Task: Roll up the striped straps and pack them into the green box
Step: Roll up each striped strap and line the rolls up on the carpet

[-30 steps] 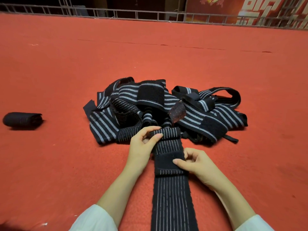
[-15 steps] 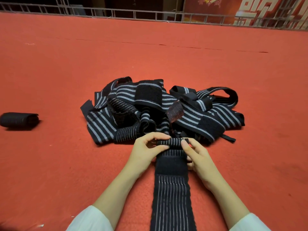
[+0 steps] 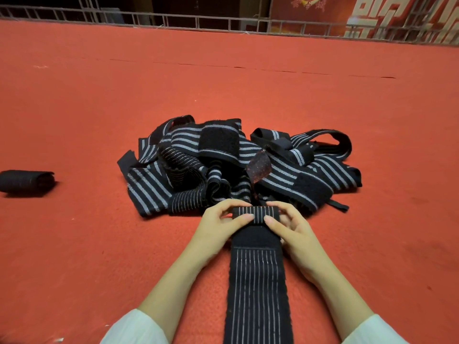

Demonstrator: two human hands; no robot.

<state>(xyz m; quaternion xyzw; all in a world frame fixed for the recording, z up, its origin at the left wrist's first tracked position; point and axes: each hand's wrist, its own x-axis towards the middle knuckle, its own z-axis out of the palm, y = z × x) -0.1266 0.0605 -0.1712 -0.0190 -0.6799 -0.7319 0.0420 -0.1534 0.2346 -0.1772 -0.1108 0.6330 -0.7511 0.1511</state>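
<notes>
strap roll (image 3: 255, 214), hands (image 3: 218, 225) (image 3: 294, 233) pinching (both ends)

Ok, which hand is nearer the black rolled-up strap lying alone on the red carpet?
Left. The left hand is off to the right of the black rolled-up strap; the right hand is farther right, beyond the left.

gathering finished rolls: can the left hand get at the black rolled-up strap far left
Likely, once freed: bare red carpet leads to the black rolled-up strap, but the left hand pinches the half-rolled striped strap.
</notes>
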